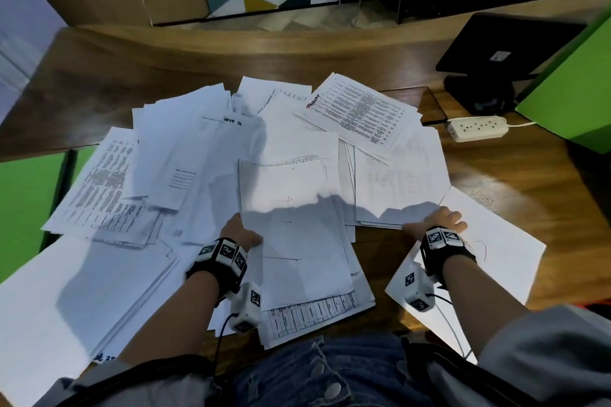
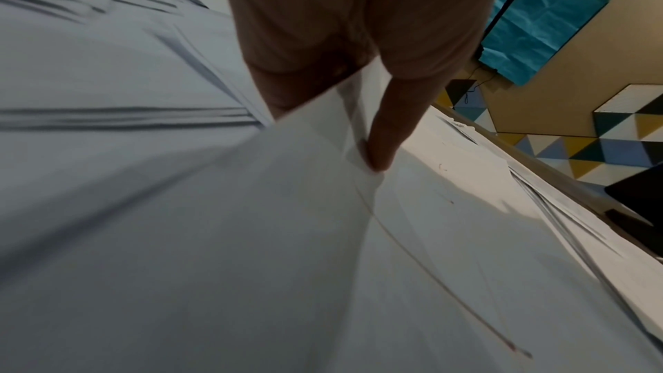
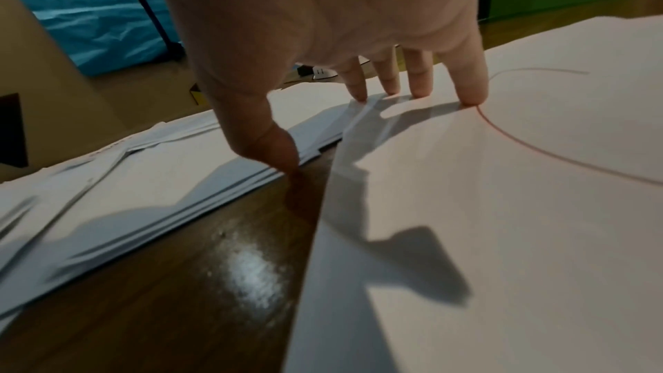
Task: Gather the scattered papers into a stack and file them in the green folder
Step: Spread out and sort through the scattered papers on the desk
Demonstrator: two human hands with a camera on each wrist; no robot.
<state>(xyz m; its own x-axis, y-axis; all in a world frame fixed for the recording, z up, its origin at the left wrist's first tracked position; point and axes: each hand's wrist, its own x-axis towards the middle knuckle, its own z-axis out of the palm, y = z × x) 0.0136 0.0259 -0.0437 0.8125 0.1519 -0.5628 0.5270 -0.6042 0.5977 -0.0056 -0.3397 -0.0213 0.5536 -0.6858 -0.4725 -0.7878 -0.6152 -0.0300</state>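
Observation:
Many white papers (image 1: 211, 149) lie scattered over the wooden desk (image 1: 522, 175). My left hand (image 1: 243, 235) grips the left edge of a middle sheaf (image 1: 297, 225); in the left wrist view the thumb (image 2: 384, 135) lies on top of this sheaf (image 2: 287, 209), and the fingers under it are hidden. My right hand (image 1: 441, 223) rests with straight fingers (image 3: 470, 90) on a loose sheet with a red line (image 1: 496, 251) (image 3: 502, 209). Its thumb (image 3: 283, 152) touches the desk beside a paper stack (image 3: 143, 180). A green folder-like cover (image 1: 29, 201) with a dark spine lies at the left, partly under papers.
A large green upright panel or box (image 1: 568, 92) stands at the right. A white power strip (image 1: 477, 128) and a black monitor back on its stand (image 1: 496, 53) sit at the back right. A raised wooden counter (image 1: 198, 53) runs behind the papers.

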